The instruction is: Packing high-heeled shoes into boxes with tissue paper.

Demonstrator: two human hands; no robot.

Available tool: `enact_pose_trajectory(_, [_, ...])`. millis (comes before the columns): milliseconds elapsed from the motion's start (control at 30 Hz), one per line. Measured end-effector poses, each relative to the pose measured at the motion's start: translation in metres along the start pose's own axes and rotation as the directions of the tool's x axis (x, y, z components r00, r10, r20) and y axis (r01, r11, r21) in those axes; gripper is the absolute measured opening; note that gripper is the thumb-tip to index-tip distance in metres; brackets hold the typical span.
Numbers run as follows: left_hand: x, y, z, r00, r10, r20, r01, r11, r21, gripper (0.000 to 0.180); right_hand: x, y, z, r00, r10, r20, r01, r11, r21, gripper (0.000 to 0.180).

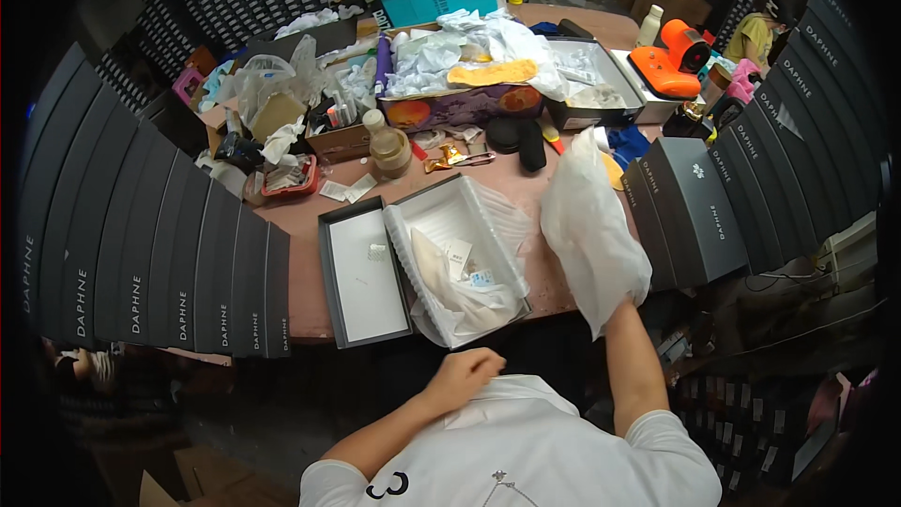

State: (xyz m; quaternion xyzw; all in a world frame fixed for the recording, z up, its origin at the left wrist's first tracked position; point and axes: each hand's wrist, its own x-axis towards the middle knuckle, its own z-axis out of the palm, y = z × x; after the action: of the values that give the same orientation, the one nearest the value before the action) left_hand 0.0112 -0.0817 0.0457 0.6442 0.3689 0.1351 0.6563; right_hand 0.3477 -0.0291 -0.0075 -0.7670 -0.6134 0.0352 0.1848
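My right hand [622, 310] is inside a white translucent bag [593, 235], up to about the wrist. The bag stands puffed out over the table's right part, and my fingers are hidden within it. In front of my white shirt, my left hand [466, 377] is curled closed, with nothing visible in it. Between the hands and the clutter lies an open shoe box [469, 190] lined with white wrapping. White tissue-like material [483, 305] and pale tags [458, 258] lie in it. Its dark-edged lid [366, 272] rests on the left, white inside facing up.
Stacked dark shoe boxes wall both sides, a left stack [155, 244] and a right stack [741, 188]. Behind stand a crumpled-paper carton [460, 108], a bottle of liquid [388, 145], a red basket [291, 178] and an orange device [666, 66]. Another person [754, 38] is at far right.
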Motion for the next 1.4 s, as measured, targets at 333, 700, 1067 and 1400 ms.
enact_pose_trajectory(333, [0.024,-0.111,-0.014,0.726,-0.559,-0.402,-0.111,0.481,-0.870,0.034,-0.038,-0.160,-0.073,0.865,-0.457,0.209,0.321,0.823,0.469,0.032])
enact_pose_trajectory(700, [0.011,-0.014,-0.015,0.664,0.676,-0.320,-0.273,0.617,0.738,0.019,-0.022,-0.178,0.101,0.713,-0.434,0.550,0.311,0.899,0.307,0.044])
enact_pose_trajectory(1067, [0.101,-0.008,-0.083,0.937,0.327,-0.123,0.001,0.350,0.937,0.053,-0.053,-0.124,-0.063,0.908,-0.393,0.143,0.268,0.810,0.522,0.027])
enact_pose_trajectory(1400, [0.152,-0.008,-0.081,0.993,0.044,-0.111,0.083,0.414,0.906,0.089,-0.102,0.041,-0.035,0.961,0.277,-0.005,-0.257,0.896,0.361,0.071])
